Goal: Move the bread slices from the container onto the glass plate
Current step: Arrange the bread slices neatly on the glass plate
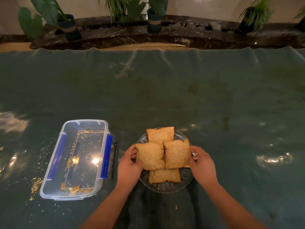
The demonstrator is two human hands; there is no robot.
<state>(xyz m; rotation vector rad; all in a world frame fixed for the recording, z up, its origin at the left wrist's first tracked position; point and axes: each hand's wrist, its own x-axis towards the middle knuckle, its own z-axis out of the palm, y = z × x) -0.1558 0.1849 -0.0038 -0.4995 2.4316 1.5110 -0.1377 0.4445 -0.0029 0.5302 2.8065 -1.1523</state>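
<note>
Several brown bread slices lie on the glass plate [166, 187] near the table's front edge. My left hand [129, 166] grips the left edge of the left bread slice [151, 156]. On the other side, my right hand [202, 164] holds the right edge of the right bread slice [177, 153]. One slice [160, 133] lies at the far side of the plate and another [164, 176] at the near side. The clear plastic container [49, 179] with blue clips stands to the left of the plate and holds only crumbs.
Crumbs are scattered on the green tablecloth [165, 96] around the container. A thin dark stick [113, 161] lies between container and plate. Beyond the table's far edge runs a dark marble ledge [165, 35] with potted plants.
</note>
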